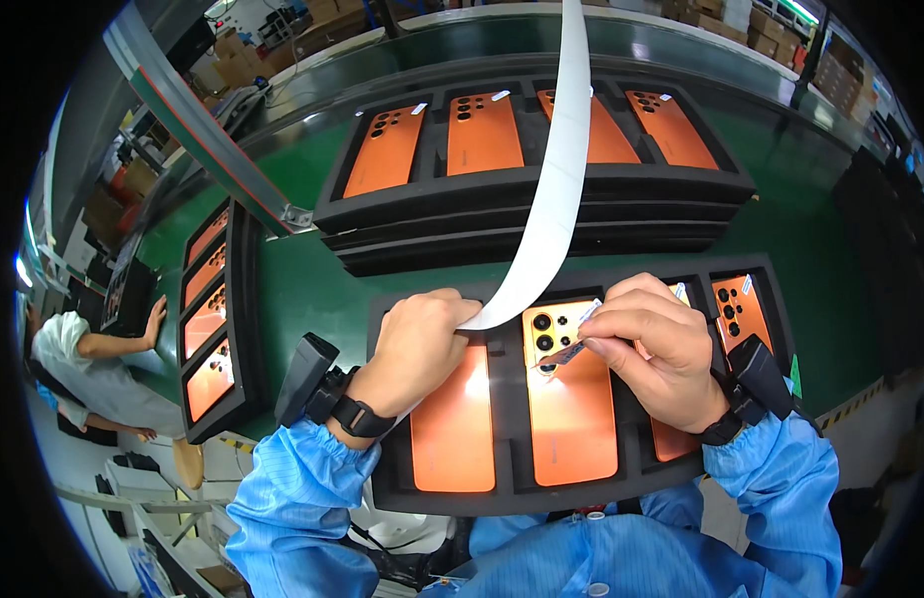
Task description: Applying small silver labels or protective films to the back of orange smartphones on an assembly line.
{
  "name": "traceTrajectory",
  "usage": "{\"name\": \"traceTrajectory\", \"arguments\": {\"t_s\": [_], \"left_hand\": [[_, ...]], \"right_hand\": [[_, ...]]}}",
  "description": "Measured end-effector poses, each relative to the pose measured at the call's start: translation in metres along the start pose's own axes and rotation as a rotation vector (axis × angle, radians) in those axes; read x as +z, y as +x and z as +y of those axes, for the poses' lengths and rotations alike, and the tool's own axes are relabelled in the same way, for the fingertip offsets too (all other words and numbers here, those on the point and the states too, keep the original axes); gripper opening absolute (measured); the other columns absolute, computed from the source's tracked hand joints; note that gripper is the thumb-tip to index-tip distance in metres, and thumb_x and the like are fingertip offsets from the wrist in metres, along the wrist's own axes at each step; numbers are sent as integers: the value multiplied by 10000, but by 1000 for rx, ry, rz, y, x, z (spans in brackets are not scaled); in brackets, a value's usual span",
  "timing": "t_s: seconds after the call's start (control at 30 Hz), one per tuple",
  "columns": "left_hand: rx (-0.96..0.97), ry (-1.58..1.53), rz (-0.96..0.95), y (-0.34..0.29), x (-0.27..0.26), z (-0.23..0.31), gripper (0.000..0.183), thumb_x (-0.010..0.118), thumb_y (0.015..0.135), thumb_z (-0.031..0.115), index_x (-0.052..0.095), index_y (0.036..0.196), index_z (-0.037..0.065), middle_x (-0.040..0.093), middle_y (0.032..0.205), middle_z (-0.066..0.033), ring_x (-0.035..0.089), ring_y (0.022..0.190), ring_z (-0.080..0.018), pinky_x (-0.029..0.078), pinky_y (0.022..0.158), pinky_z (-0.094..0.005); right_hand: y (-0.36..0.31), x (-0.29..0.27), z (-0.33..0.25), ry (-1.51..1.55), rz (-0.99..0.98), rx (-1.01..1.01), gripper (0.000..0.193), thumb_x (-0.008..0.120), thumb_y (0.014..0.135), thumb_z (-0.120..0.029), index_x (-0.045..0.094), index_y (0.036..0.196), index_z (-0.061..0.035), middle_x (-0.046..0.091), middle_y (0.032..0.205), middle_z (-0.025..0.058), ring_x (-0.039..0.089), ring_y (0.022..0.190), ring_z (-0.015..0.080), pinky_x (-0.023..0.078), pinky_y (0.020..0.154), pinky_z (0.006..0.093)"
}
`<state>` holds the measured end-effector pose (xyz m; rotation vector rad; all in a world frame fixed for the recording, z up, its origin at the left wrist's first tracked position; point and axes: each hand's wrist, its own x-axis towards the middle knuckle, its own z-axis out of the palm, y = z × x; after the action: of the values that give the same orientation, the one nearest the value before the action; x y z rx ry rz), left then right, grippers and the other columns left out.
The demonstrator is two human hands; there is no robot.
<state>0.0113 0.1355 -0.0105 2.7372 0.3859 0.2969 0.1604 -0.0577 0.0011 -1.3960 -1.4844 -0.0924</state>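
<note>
My left hand (420, 344) is closed on the lower end of a long white paper strip (553, 189), which curves down from above. Pinched in my right hand (663, 349) is a pair of slim, pointed tweezers (563, 356). Their tips are over the camera area of an orange phone (571, 434), which lies back up in a black foam tray (507, 409). Left of it, another orange phone (452, 434) is partly covered by my left hand. A third orange phone (673, 442) is mostly hidden by my right hand, and one more (743, 311) lies at the tray's right end.
Beyond sits a stack of black foam trays (531, 189) holding several orange phones. Another loaded tray (245, 319) is at the left on the green work surface (292, 269), near a slanted metal post (203, 130). A co-worker's hand (156, 321) rests farther left.
</note>
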Motion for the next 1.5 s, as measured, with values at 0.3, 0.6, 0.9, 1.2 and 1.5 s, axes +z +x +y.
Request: {"name": "traceTrajectory", "arguments": {"t_s": [0.3,0.6,0.9,1.2,1.5], "left_hand": [[-21,-70,63,1,7,-3,193,531,706,-9,679,814,49,615,798,-147,593,779,-375,480,689,-459],[-4,159,0,-8,5,3,197,535,703,-12,655,848,46,603,778,-158,592,741,-385,477,652,-463],[-21,-16,56,2,9,-6,187,549,690,0,694,797,51,638,803,-148,607,802,-369,487,719,-451],[101,-73,204,-3,17,-8,191,552,701,-27,657,844,45,599,804,-141,593,756,-367,479,649,-430],[16,108,55,-17,26,-9,315,534,737,1,638,1025,75,616,886,-159,627,777,-363,516,691,-453]], "right_hand": [[-2,0,-5,-14,8,-37,167,711,708,21,668,867,-3,668,817,90,604,780,252,475,679,333],[1,1,-6,-24,32,-57,150,704,717,34,668,859,4,658,806,90,596,775,249,476,659,325],[-1,-4,-6,-42,97,-37,159,709,712,38,661,858,2,642,788,93,589,768,245,469,655,321],[0,-7,-3,-28,189,-38,168,709,718,40,666,872,-11,643,789,87,597,767,234,468,671,313],[0,-11,2,-57,186,-64,138,663,732,59,635,851,-5,627,819,106,597,793,253,470,712,340]]}}
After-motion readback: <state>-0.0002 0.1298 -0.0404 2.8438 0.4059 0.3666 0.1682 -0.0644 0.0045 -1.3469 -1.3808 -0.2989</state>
